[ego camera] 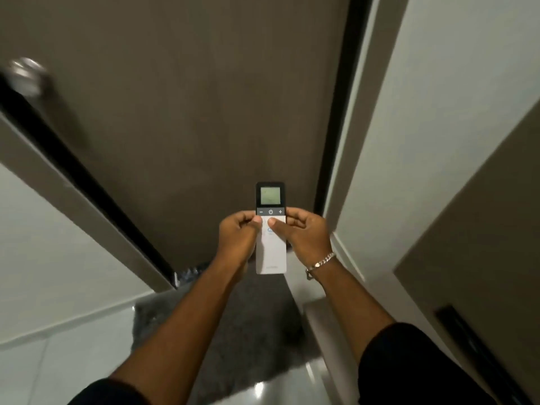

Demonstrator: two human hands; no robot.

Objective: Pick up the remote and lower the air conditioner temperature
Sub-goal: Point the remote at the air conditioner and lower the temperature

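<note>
A slim white remote (271, 258) with a black top and a small lit screen is held upright in front of me, screen end pointing away. Under the screen runs a dark strip with minus, power and plus buttons. My left hand (238, 239) grips the remote's left edge, thumb resting just below the minus button. My right hand (306, 236), with a chain bracelet on the wrist, grips the right edge, thumb lying on the white face below the power button. The air conditioner is not in view.
A brown door (181, 112) with a silver knob (27, 74) fills the view ahead, set in a dark frame (339, 112). White walls stand on both sides. A grey shaggy mat (233, 331) lies on the glossy floor below my arms.
</note>
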